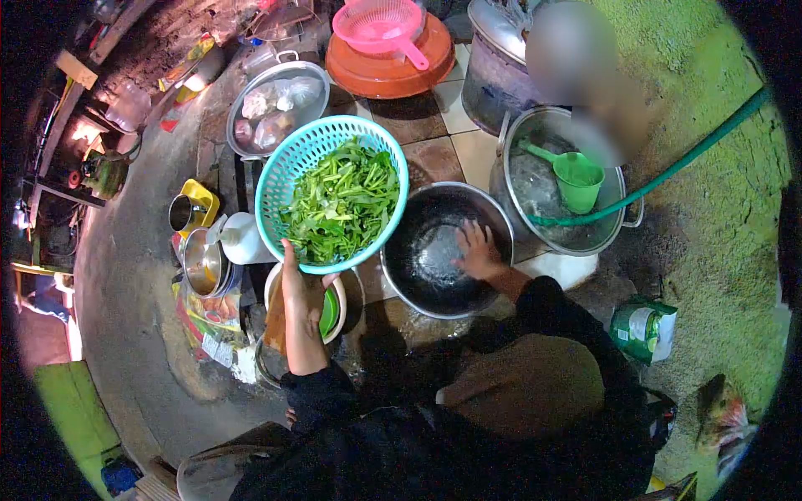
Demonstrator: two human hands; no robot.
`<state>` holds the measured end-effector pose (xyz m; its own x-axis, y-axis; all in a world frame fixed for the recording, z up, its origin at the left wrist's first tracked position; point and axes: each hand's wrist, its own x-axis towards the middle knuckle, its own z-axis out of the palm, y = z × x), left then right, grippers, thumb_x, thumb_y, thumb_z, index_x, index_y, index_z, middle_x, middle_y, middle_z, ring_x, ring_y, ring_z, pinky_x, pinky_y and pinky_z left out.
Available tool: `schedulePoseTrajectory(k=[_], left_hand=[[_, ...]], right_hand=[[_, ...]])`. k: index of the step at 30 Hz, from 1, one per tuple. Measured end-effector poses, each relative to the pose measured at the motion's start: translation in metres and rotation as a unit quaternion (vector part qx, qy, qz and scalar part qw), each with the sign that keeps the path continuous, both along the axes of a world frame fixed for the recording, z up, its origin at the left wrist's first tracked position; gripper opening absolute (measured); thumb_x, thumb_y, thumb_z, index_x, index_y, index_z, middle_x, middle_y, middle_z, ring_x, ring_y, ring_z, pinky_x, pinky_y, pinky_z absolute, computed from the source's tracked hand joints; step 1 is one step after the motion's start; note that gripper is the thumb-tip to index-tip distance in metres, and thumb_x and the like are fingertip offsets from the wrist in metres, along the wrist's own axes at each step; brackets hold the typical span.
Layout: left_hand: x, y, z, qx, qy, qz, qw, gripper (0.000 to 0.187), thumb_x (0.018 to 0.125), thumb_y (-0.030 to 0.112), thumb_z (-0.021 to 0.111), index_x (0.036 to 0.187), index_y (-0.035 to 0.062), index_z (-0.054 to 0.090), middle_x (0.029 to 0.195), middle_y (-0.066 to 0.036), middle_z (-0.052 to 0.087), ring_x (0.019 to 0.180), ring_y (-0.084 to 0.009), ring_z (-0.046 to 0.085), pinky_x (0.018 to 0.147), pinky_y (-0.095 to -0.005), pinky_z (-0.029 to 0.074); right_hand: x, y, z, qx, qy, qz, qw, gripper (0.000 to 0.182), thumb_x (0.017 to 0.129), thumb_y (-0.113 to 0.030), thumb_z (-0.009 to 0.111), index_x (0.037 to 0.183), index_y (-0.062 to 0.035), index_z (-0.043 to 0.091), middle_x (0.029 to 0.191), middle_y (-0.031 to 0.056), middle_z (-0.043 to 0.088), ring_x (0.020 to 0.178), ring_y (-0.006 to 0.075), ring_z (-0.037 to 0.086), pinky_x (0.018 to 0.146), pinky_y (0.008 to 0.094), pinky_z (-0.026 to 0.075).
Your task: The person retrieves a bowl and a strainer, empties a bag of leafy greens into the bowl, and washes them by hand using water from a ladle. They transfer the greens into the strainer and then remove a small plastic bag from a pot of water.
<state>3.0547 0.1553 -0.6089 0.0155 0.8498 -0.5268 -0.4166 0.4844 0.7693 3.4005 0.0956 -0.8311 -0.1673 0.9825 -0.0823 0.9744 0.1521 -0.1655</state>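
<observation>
A turquoise perforated basket holds chopped green leafy vegetables. My left hand grips the basket at its lower rim, thumb up along the side. Right of the basket stands a round metal basin with a dark inside and what looks like a little water. Over the inside of this basin is my right hand, fingers spread and holding nothing. Whether it touches the basin's surface I cannot tell.
At the right, a large metal pot of water holds a green dipper and a green hose. A metal tray with plastic bags, a pink strainer and an orange basin lie behind. A white jug stands left.
</observation>
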Motion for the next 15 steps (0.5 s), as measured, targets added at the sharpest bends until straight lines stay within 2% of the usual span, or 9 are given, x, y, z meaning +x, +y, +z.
schedulePoseTrajectory(k=[2,3,4,5,7,9,11,12,15], left_hand=[[0.002,0.000,0.004,-0.001,0.004,0.010,1.000,0.069,0.090,0.059,0.039,0.134,0.0071,0.037,0.123,-0.012,0.055,0.097,-0.0228,0.062,0.058,-0.0268,0.056],[0.003,0.001,0.006,-0.005,0.003,0.019,1.000,0.068,0.089,0.059,0.042,0.132,0.0068,0.040,0.118,-0.012,0.058,0.092,-0.0234,0.064,0.057,-0.0286,0.057],[-0.005,0.004,-0.009,-0.003,-0.005,0.008,1.000,0.068,0.088,0.060,0.043,0.132,0.0076,0.040,0.117,-0.012,0.058,0.093,-0.0227,0.063,0.057,-0.0285,0.057],[-0.006,0.002,-0.009,0.000,0.002,0.004,1.000,0.070,0.086,0.061,0.045,0.132,0.0076,0.040,0.117,-0.012,0.058,0.094,-0.0226,0.063,0.058,-0.0287,0.056],[0.001,0.000,-0.001,-0.007,-0.003,0.016,1.000,0.069,0.091,0.058,0.037,0.136,0.0061,0.034,0.126,-0.013,0.052,0.100,-0.0235,0.061,0.058,-0.0274,0.057],[0.002,0.000,-0.003,0.009,-0.010,0.003,1.000,0.070,0.091,0.059,0.037,0.137,0.0065,0.032,0.130,-0.014,0.048,0.103,-0.0242,0.060,0.065,-0.0312,0.058],[0.004,-0.001,-0.005,0.030,-0.018,0.010,0.999,0.069,0.091,0.059,0.037,0.136,0.0063,0.033,0.127,-0.014,0.051,0.102,-0.0239,0.061,0.068,-0.0323,0.058],[0.003,0.000,-0.006,0.033,-0.020,0.014,0.999,0.069,0.091,0.059,0.037,0.136,0.0063,0.033,0.127,-0.014,0.051,0.102,-0.0239,0.061,0.068,-0.0323,0.058],[-0.006,0.004,-0.013,0.003,-0.026,0.002,1.000,0.069,0.091,0.059,0.036,0.135,0.0062,0.035,0.123,-0.013,0.054,0.098,-0.0231,0.062,0.067,-0.0312,0.057]], right_hand=[[-0.035,-0.017,0.002,-0.086,0.069,0.060,0.992,0.063,0.092,-0.055,0.034,0.138,-0.0115,0.036,0.146,0.0207,0.024,0.137,0.0417,0.011,0.105,0.0649,0.007],[-0.051,-0.007,0.024,-0.258,0.006,0.228,0.939,0.062,0.093,-0.053,0.031,0.138,-0.0115,0.037,0.150,0.0197,0.012,0.137,0.0427,0.009,0.108,0.0616,0.005],[-0.065,-0.021,0.051,-0.386,0.196,0.080,0.898,0.060,0.094,-0.053,0.031,0.137,-0.0115,0.040,0.147,0.0206,0.022,0.138,0.0400,0.010,0.111,0.0528,0.013],[-0.079,-0.036,0.066,-0.380,0.214,0.093,0.895,0.058,0.093,-0.050,0.033,0.136,-0.0115,0.041,0.144,0.0203,0.026,0.134,0.0395,0.016,0.108,0.0520,0.017],[-0.082,-0.063,0.075,-0.306,0.146,0.188,0.922,0.054,0.092,-0.045,0.038,0.135,-0.0115,0.042,0.138,0.0197,0.035,0.126,0.0385,0.028,0.103,0.0505,0.026],[-0.056,-0.081,0.079,-0.252,0.105,0.208,0.939,0.051,0.091,-0.040,0.042,0.134,-0.0115,0.043,0.131,0.0190,0.043,0.118,0.0375,0.041,0.098,0.0490,0.034],[-0.031,-0.094,0.071,-0.171,0.068,0.224,0.957,0.048,0.090,-0.035,0.046,0.132,-0.0115,0.044,0.125,0.0183,0.052,0.109,0.0366,0.053,0.093,0.0475,0.042],[-0.020,-0.098,0.066,-0.093,0.038,0.241,0.965,0.050,0.085,-0.030,0.056,0.131,-0.0140,0.046,0.118,0.0151,0.058,0.100,0.0340,0.060,0.083,0.0477,0.048],[-0.014,-0.095,0.076,-0.054,0.017,0.244,0.968,0.046,0.085,-0.033,0.058,0.126,-0.0132,0.051,0.108,0.0141,0.063,0.096,0.0330,0.061,0.084,0.0467,0.048]])
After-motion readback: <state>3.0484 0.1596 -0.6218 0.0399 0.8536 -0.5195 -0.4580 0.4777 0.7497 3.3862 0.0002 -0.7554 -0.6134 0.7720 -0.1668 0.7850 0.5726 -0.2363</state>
